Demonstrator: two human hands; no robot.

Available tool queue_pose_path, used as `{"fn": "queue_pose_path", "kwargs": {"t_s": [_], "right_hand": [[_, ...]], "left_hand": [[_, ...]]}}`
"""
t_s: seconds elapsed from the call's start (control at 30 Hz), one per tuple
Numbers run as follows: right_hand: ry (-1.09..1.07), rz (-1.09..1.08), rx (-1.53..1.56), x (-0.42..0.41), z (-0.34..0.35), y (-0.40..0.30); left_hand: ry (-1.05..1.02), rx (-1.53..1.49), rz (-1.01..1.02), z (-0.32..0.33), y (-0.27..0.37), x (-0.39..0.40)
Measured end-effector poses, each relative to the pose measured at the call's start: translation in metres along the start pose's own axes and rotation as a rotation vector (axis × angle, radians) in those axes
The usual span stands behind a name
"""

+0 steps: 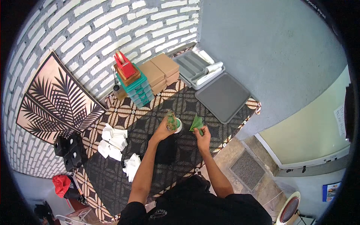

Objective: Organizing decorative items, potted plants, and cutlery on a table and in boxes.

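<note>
My left hand (162, 130) is closed around a small bunch of green and brown sprigs (171, 120), which look like an artificial plant. A round white cup or pot (179, 126) with a green inside is right at that hand; whether the fingers grip it too, I cannot tell. To the right, my right hand (204, 137) pinches a few flat green leaves (197, 121) by their lower end. The leaves fan out above the fingertips, apart from the cup. Both hands are over a dark patterned mat (180, 104) on the table.
Folded white napkins (112, 142) and another white stack (131, 166) lie left. A teal drawer unit (137, 90) bears a red tape dispenser (125, 66). Brown cardboard boxes (160, 69), a grey cutlery tray (194, 66) and a flat grey tray (223, 97) stand along the back.
</note>
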State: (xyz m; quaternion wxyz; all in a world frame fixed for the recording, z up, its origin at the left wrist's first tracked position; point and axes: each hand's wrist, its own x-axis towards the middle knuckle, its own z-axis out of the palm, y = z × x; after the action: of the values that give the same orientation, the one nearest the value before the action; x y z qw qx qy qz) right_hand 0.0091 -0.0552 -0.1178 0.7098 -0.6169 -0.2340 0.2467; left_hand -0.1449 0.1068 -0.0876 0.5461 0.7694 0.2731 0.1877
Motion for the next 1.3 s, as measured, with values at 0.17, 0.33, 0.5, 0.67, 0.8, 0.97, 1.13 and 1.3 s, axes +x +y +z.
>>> {"fn": "queue_pose_path", "kwargs": {"t_s": [0.17,0.33,0.5,0.67,0.8,0.97,1.13,1.3], "right_hand": [[0.007,-0.03,-0.274,0.007,0.015,-0.002],[0.014,-0.141,-0.2,0.014,0.063,-0.014],[-0.087,-0.135,-0.389,0.025,0.076,-0.008],[-0.137,-0.266,-0.475,0.027,0.077,0.001],[-0.189,-0.217,-0.522,0.024,0.083,-0.006],[-0.241,-0.265,-0.625,0.034,0.075,-0.006],[-0.308,-0.344,-0.612,0.034,0.087,-0.012],[-0.404,-0.288,-0.709,0.042,0.078,-0.016]], "left_hand": [[-0.091,-0.17,-0.075,-0.002,-0.027,0.016],[0.045,-0.09,0.025,-0.013,-0.071,0.008],[-0.015,-0.384,-0.131,-0.007,-0.06,0.006],[-0.028,-0.367,-0.189,-0.008,-0.053,0.005],[0.009,-0.35,-0.053,-0.01,-0.057,0.001],[0.03,-0.319,-0.036,-0.003,-0.05,0.004],[0.035,-0.262,-0.104,-0.013,-0.067,-0.001],[0.062,-0.177,0.007,-0.007,-0.041,0.0]]}}
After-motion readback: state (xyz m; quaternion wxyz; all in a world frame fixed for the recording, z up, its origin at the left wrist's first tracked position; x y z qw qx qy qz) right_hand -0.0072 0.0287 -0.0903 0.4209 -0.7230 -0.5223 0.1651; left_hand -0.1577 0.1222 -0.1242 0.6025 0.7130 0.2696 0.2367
